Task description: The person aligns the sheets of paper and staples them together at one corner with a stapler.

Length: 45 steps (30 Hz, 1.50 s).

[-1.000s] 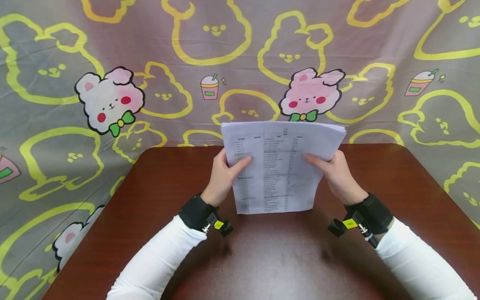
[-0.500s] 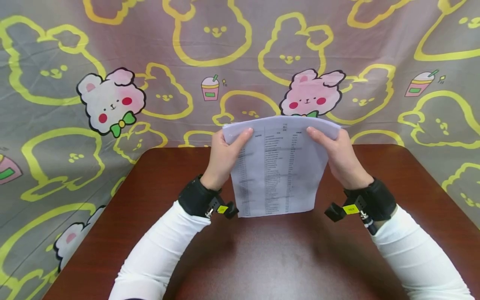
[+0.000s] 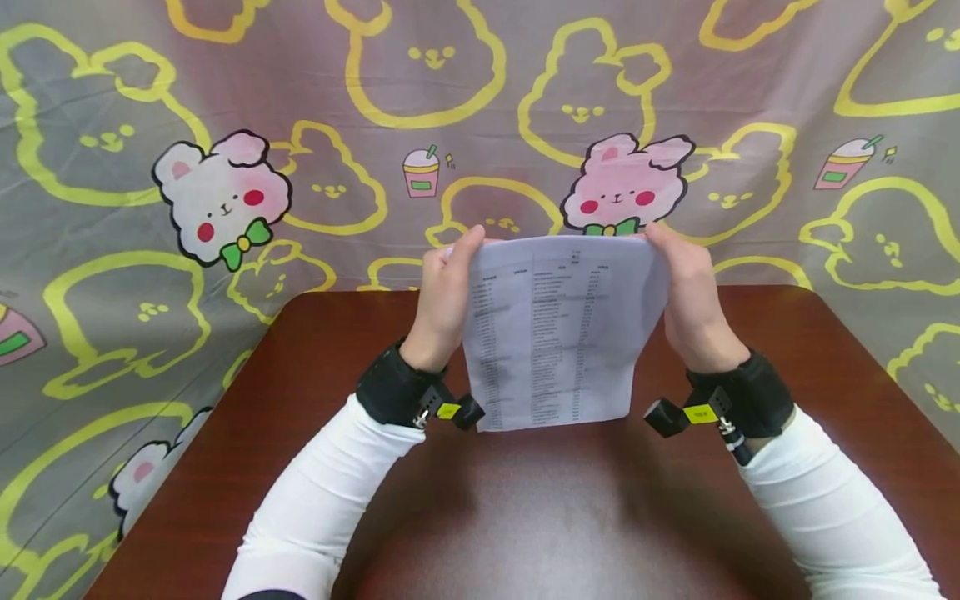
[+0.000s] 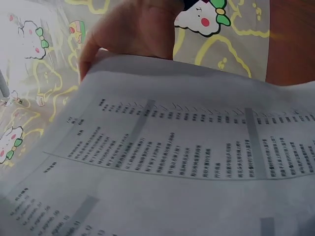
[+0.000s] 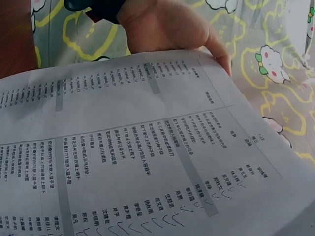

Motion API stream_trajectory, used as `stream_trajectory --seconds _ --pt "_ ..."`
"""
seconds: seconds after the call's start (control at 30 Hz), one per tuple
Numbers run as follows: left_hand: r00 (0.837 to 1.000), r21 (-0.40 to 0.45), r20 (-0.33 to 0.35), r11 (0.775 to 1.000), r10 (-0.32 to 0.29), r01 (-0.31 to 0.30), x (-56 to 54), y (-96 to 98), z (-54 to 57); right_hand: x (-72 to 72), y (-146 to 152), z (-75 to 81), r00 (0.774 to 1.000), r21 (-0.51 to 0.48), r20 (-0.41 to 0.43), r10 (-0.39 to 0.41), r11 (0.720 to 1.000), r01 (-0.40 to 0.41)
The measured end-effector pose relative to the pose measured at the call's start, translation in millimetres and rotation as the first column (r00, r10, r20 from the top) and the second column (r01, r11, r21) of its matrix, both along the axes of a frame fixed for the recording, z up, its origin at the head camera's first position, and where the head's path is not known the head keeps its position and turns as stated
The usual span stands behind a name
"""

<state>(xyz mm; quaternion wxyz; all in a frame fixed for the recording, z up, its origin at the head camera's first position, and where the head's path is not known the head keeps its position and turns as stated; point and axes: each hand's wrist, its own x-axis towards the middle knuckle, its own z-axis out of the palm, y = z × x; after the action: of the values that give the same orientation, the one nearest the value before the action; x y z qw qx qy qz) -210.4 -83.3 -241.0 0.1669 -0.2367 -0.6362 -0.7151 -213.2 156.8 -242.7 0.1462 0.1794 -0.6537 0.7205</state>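
Observation:
A stack of printed paper sheets (image 3: 555, 350) stands upright, its lower edge at or just above the table. My left hand (image 3: 441, 300) holds its left side near the upper corner, and my right hand (image 3: 697, 304) holds the matching right side. Both thumbs lie at the top edge; the other fingers are largely hidden. Across the sheets, the left wrist view shows my right hand (image 4: 135, 32) at the far edge. The right wrist view shows my left hand (image 5: 165, 27) there, with printed columns and handwritten check marks on the page (image 5: 147, 113).
A dark reddish-brown table (image 3: 555, 517) with rounded far corners spreads beneath the hands. Behind it hangs a grey cloth (image 3: 480, 150) with yellow outlines and cartoon bunnies. Black wrist straps with small cameras (image 3: 401, 387) sit on both wrists.
Both hands have risen along the sides of the stack. The thumbs have gone from the front of the page to its top edge. The stack itself has stayed nearly in place.

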Motion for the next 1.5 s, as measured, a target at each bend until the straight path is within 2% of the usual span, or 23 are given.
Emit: stream_trajectory --seconds 0.2,0.47,0.6,0.8,0.9,0.97,1.03,1.2,1.33,1.4,1.5 --pt "1.0 0.003 -0.015 1.0 -0.026 0.026 0.0 2.4 3.6 0.3 0 2.6 1.0 0.016 -0.019 0.024 1.0 -0.024" --pt "1.0 -0.027 0.001 1.0 0.012 -0.012 1.0 3.6 3.4 0.6 -1 3.7 0.999 0.007 0.007 0.043 0.999 -0.043" --pt "1.0 -0.043 0.001 0.999 0.011 -0.011 1.2 4.0 3.9 1.2 1 2.7 0.998 0.008 0.011 0.054 0.999 -0.054" --pt "1.0 -0.108 0.01 0.994 0.02 -0.019 0.9 1.4 1.8 2.2 6 -2.5 0.997 0.067 0.04 0.064 0.996 -0.066" --pt "1.0 -0.138 0.025 0.99 0.001 0.003 1.5 -2.7 -2.6 0.2 10 -8.9 0.996 0.112 0.045 0.08 0.99 -0.085" --pt "0.999 -0.165 0.021 0.985 -0.037 0.04 1.3 -7.4 -9.9 -2.1 13 -16.8 0.994 0.136 0.032 0.106 0.985 -0.109" --pt "0.996 -0.195 0.002 0.977 -0.088 0.087 -1.2 -12.8 -21.9 -5.4 16 -28.0 0.99 0.163 0.014 0.14 0.976 -0.141" --pt "0.98 -0.235 -0.038 0.955 -0.193 0.179 -10.1 -21.6 -66.5 -12.3 19 -61.1 0.977 0.218 0.018 0.215 0.952 -0.213" --pt "0.975 -0.192 0.019 0.956 -0.223 0.223 -11.8 -20.8 -98.1 -14.9 18 -83.1 0.963 0.218 0.041 0.265 0.939 -0.267" --pt "0.973 -0.163 0.053 0.959 -0.226 0.232 -11.1 -19.1 -106.7 -15.4 17 -90.1 0.958 0.203 0.043 0.284 0.936 -0.287" --pt "0.977 -0.136 0.07 0.968 -0.202 0.21 -11.3 -15.5 -109.5 -14.7 14 -93.1 0.961 0.176 0.05 0.272 0.945 -0.277"
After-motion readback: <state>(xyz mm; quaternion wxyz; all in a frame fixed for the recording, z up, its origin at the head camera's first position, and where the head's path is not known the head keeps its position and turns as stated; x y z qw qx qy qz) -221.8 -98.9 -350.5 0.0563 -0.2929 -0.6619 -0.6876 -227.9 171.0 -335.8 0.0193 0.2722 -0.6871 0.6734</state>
